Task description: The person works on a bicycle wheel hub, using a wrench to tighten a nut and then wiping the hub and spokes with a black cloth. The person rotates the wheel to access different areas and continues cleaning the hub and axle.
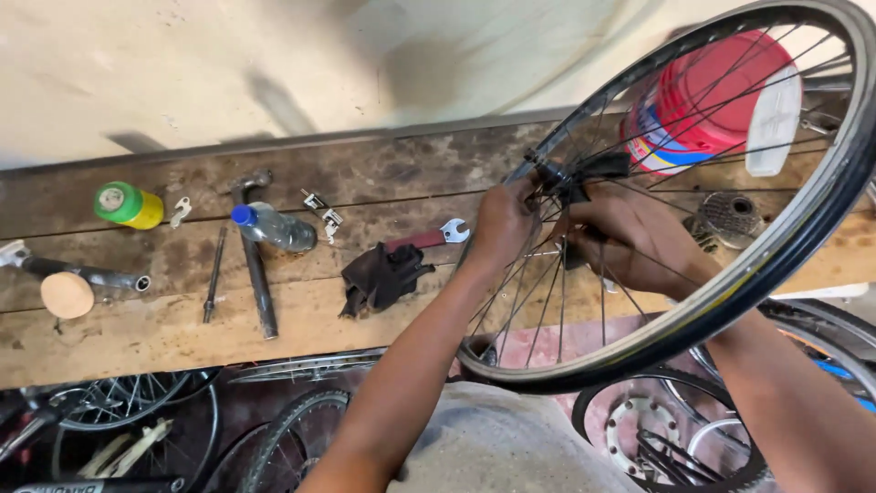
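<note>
Hands meet at the hub [554, 173] of a bicycle wheel [803, 228] that fills the right half of the frame, held upright over a worn wooden bench [137, 338]. Left hand [505, 224], just left of centre, has its fingers curled tight around the hub's near end. Right hand [639, 233] reaches in from the lower right behind the spokes, fingers bent and closed toward the hub and a dark piece [602, 166] beside it — whether it truly grips that piece I cannot tell through the spokes.

Behind the wheel at upper right stands a red bucket [707, 91], with a gear cluster [730, 217] just below it. Left of the hands lie a red-handled spanner [429, 237] and a dark rag [383, 277], touching. Further left — a clear bottle with a blue cap [274, 226], a hammer [255, 265], a thin rod [213, 274], and a green and yellow can [130, 204] at upper left. More wheels [137, 420] lie along the bottom edge
</note>
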